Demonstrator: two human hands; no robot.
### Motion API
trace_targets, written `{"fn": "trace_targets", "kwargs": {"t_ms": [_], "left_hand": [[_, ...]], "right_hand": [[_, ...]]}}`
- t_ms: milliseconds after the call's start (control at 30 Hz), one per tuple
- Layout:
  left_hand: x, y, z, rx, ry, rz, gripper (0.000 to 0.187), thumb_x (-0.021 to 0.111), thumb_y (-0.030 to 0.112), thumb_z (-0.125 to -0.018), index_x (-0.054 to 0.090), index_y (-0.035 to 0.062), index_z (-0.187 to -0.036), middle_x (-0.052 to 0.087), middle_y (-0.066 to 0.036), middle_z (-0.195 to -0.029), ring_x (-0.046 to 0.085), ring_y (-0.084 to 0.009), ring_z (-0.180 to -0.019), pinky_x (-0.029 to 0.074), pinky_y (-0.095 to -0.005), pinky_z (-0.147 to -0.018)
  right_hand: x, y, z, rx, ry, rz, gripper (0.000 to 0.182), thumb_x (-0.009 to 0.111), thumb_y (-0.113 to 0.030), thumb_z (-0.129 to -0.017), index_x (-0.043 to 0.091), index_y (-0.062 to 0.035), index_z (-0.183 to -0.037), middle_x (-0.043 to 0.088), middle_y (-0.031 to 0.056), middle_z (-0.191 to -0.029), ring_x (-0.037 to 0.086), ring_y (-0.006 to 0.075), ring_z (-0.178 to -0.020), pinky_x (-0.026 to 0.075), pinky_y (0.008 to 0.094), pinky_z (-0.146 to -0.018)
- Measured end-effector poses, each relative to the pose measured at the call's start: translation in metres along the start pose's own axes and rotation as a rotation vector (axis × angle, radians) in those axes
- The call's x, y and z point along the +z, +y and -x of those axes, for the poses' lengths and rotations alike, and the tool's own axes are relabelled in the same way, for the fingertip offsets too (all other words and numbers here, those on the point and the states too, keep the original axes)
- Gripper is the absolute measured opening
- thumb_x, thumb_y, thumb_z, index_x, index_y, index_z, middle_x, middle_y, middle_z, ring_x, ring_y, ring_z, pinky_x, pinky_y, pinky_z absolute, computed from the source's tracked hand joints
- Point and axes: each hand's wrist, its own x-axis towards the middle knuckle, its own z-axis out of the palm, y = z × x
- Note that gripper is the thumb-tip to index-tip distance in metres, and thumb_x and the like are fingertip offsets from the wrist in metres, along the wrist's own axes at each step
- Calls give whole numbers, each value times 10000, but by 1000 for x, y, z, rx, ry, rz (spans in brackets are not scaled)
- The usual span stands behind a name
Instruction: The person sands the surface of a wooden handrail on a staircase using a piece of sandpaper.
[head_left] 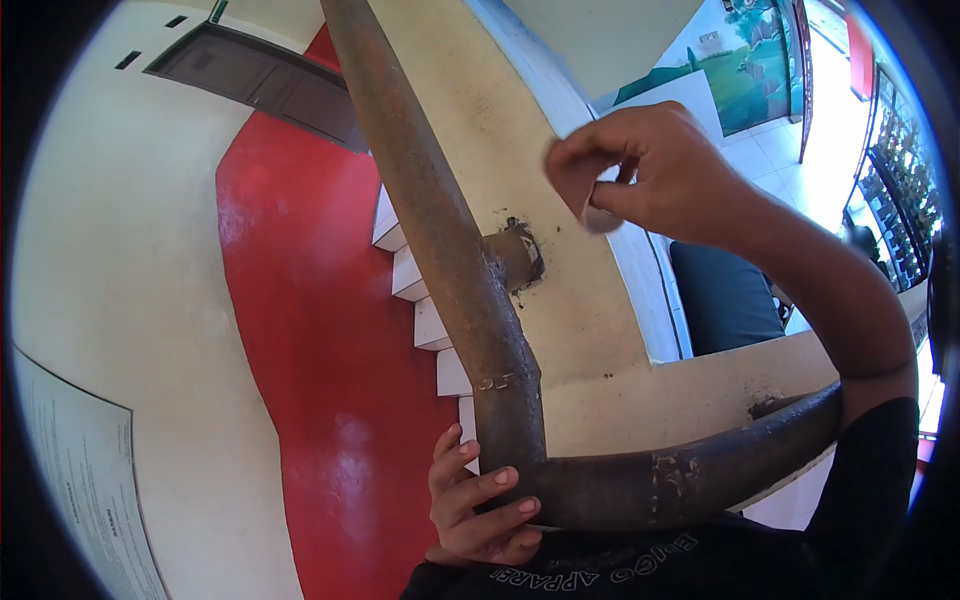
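A thick brown metal handrail [440, 215] runs down from the top, bends at a welded joint and turns right across the bottom. My left hand [485, 505] wraps its fingers around the lower corner of this pipe. Raised in front of the cream wall, away from the rail, my right hand [665, 165] pinches a small curled piece of sheet, which looks like sandpaper [600, 218]. Its pale underside shows below the thumb; the fingers are slightly blurred. A short stub bracket [517, 256] joins the rail to the wall, with chipped plaster around it.
White-edged stair steps [430, 325] descend behind the rail, beside a red-painted wall band [330, 400]. A brown door [260, 85] is at upper left, a printed notice [85, 480] at lower left. Beyond the cream half wall [590, 330] stands a dark padded seat [725, 300].
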Motion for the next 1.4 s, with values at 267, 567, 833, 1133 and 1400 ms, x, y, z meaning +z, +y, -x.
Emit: {"fn": "trace_targets", "kwargs": {"t_ms": [267, 567, 833, 1133, 1400], "left_hand": [[-5, 4, -1, -38, -33, -10, 269, 720, 466, -894, 759, 211, -973, 643, -31, -1190, 481, -358, -1330, 365, -624, -1121], [-3, 3, -1, -29, -24, 17, 259, 727, 454, -893, 755, 209, -970, 636, -33, -1211, 472, -356, -1338, 360, -623, -1124], [-3, -1, 0, 4, -13, 32, 251, 727, 451, -895, 754, 211, -965, 637, -36, -1209, 475, -354, -1335, 360, -619, -1123], [-5, 2, -1, -14, -33, -5, 255, 730, 451, -890, 753, 210, -971, 642, -41, -1201, 479, -360, -1331, 367, -620, -1115], [-4, 0, -1, -8, -4, 8, 264, 730, 435, -887, 755, 188, -976, 652, -57, -1205, 482, -369, -1332, 363, -627, -1111]], "right_hand": [[42, -20, 9, -51, -368, 370, 191, 766, -323, -840, 719, -152, -912, 719, 46, -816, 708, 261, -814, 539, 418, -698], [48, -4, -10, -330, -324, 636, 112, 704, -240, -871, 679, -132, -890, 680, 41, -778, 693, 267, -766, 553, 417, -646], [15, -1, -12, 117, 40, 189, 75, 591, -98, -895, 650, -53, -905, 638, 119, -731, 655, 315, -700, 504, 440, -637], [19, 1, 2, 245, -125, -15, 318, 676, -175, -902, 692, -90, -1208, 720, 178, -993, 710, 309, -841, 542, 401, -836], [31, -14, 12, 35, -67, 365, 192, 754, -261, -861, 788, -157, -1018, 695, 108, -1143, 657, 265, -972, 531, 385, -851]]}}
